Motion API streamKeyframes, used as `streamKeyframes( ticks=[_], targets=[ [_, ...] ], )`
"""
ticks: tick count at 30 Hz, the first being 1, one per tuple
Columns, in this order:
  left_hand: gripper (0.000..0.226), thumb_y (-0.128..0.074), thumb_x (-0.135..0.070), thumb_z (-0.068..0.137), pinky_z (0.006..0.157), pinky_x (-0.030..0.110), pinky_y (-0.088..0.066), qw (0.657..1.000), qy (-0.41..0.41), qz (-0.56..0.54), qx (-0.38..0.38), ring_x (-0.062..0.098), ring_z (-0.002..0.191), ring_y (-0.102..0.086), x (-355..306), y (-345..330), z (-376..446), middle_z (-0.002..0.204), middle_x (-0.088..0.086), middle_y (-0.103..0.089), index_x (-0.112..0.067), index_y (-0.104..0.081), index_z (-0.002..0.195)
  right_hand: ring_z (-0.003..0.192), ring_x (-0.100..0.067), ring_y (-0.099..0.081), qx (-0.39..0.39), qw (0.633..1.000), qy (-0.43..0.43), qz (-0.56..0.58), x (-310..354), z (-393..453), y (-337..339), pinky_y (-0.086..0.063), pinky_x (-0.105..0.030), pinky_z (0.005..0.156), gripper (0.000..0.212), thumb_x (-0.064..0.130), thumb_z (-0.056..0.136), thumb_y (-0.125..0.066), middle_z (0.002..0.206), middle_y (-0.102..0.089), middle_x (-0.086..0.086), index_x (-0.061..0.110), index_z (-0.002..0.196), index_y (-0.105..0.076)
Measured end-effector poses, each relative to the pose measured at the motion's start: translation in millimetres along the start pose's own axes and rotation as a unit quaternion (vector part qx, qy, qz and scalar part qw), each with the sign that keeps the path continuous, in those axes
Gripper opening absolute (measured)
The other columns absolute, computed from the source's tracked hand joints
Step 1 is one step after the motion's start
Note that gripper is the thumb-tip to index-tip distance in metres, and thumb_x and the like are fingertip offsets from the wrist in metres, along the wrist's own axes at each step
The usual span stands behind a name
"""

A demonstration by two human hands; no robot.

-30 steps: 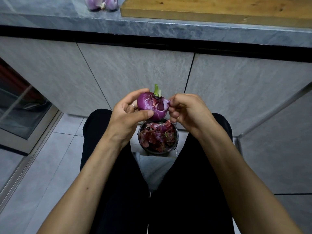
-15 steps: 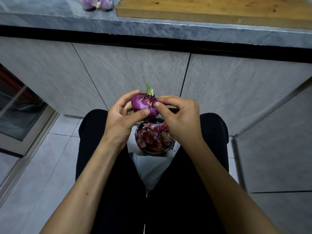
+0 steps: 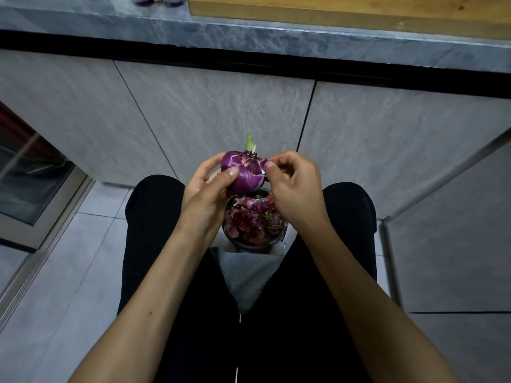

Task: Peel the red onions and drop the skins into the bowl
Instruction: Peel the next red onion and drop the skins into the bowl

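The left hand (image 3: pixel 206 189) cups the onion (image 3: pixel 244 172), thumb pressed across its near side. The right hand (image 3: pixel 294 186) pinches skin at the onion's right edge, fingers curled. The bowl (image 3: pixel 254 243) of skins (image 3: pixel 253 219) sits just below both hands.

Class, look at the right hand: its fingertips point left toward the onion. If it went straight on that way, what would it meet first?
The onion: the right hand already pinches at its near side, seemingly touching skin. Beyond it sits the left hand.
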State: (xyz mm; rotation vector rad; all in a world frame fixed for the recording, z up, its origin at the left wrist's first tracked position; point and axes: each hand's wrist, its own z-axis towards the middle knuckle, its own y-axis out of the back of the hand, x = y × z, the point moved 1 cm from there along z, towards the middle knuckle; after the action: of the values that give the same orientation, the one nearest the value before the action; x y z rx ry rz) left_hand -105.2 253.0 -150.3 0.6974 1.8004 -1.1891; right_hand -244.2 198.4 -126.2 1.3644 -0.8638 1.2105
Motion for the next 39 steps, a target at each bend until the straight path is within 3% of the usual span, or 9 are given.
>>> streamKeyframes(
  ticks=[7,14,23,27,29,32,35,37,39],
  targets=[
    [0.064,-0.081,-0.005,0.076,0.084,0.019,-0.055,0.991,-0.045,0.125,-0.006,0.012,0.107,-0.071,3,-5,2,0.118,0.004,-0.073,-0.006,-0.057,0.135,0.06,0.002,-0.059,-0.024,1.0,-0.002,-0.018,-3,3,-8,-0.046,-0.013,0.058,0.011,0.011,0.095,-0.056,0.073,-0.064,0.002,0.004,0.09,-0.063],
    [0.071,-0.086,-0.015,0.062,0.079,0.023,-0.056,0.998,-0.008,0.066,0.021,0.021,0.096,-0.074,9,8,24,0.106,0.012,-0.076,-0.004,-0.061,0.127,0.058,-0.005,-0.06,0.008,0.996,-0.068,0.056,-7,14,-8,-0.048,-0.018,0.054,0.013,0.007,0.094,-0.056,0.07,-0.064,-0.004,0.006,0.085,-0.064],
    [0.039,-0.067,-0.006,0.079,0.071,0.023,-0.055,0.993,0.052,0.008,0.104,0.017,0.082,-0.072,15,23,51,0.092,0.009,-0.076,0.003,-0.062,0.116,0.063,-0.022,-0.061,0.096,0.953,-0.199,0.209,-21,39,-12,-0.055,-0.035,0.071,0.025,-0.001,0.095,-0.049,0.064,-0.065,-0.011,0.002,0.074,-0.063],
    [0.071,-0.092,-0.032,0.06,0.074,0.028,-0.056,0.987,0.096,-0.003,0.13,0.023,0.091,-0.071,14,28,69,0.103,0.015,-0.073,0.001,-0.065,0.117,0.054,-0.015,-0.059,0.131,0.897,-0.263,0.33,-26,51,-12,-0.055,-0.023,0.057,0.033,-0.007,0.095,-0.042,0.057,-0.06,-0.008,-0.003,0.069,-0.062],
    [0.083,-0.095,-0.034,0.053,0.072,0.03,-0.057,0.983,0.125,-0.008,0.135,0.025,0.091,-0.07,15,32,77,0.107,0.019,-0.069,0.004,-0.062,0.118,0.053,-0.014,-0.06,0.141,0.87,-0.285,0.376,-30,56,-12,-0.054,-0.022,0.055,0.041,-0.007,0.095,-0.04,0.058,-0.061,-0.008,0.0,0.064,-0.065],
    [0.09,-0.097,-0.035,0.045,0.078,0.037,-0.059,0.974,0.171,-0.027,0.144,0.03,0.096,-0.069,16,37,83,0.118,0.025,-0.064,0.002,-0.063,0.119,0.058,-0.014,-0.056,0.118,0.851,-0.31,0.408,-38,67,-8,-0.052,-0.023,0.056,0.03,-0.004,0.096,-0.037,0.069,-0.057,-0.009,-0.001,0.076,-0.059],
    [0.084,-0.097,-0.036,0.047,0.08,0.037,-0.059,0.97,0.181,-0.047,0.156,0.028,0.096,-0.07,14,43,85,0.123,0.025,-0.061,-0.002,-0.068,0.117,0.06,-0.015,-0.054,0.076,0.892,-0.303,0.327,-52,79,3,-0.053,-0.023,0.056,0.021,0.0,0.096,-0.045,0.074,-0.056,-0.01,-0.001,0.082,-0.06],
    [0.075,-0.098,-0.036,0.046,0.072,0.033,-0.059,0.975,0.172,-0.048,0.135,0.024,0.089,-0.072,14,45,88,0.109,0.019,-0.07,-0.004,-0.073,0.109,0.061,-0.017,-0.057,0.079,0.95,-0.263,0.145,-66,83,9,-0.054,-0.027,0.062,0.015,0.007,0.093,-0.059,0.074,-0.061,-0.012,-0.001,0.082,-0.066],
    [0.058,-0.095,-0.029,0.055,0.071,0.033,-0.06,0.981,0.165,-0.019,0.101,0.025,0.088,-0.072,18,44,90,0.102,0.016,-0.073,-0.004,-0.073,0.103,0.062,-0.022,-0.061,0.09,0.973,-0.21,-0.026,-78,86,8,-0.055,-0.036,0.069,0.013,0.013,0.088,-0.068,0.072,-0.066,-0.016,0.008,0.076,-0.07]
  ],
)
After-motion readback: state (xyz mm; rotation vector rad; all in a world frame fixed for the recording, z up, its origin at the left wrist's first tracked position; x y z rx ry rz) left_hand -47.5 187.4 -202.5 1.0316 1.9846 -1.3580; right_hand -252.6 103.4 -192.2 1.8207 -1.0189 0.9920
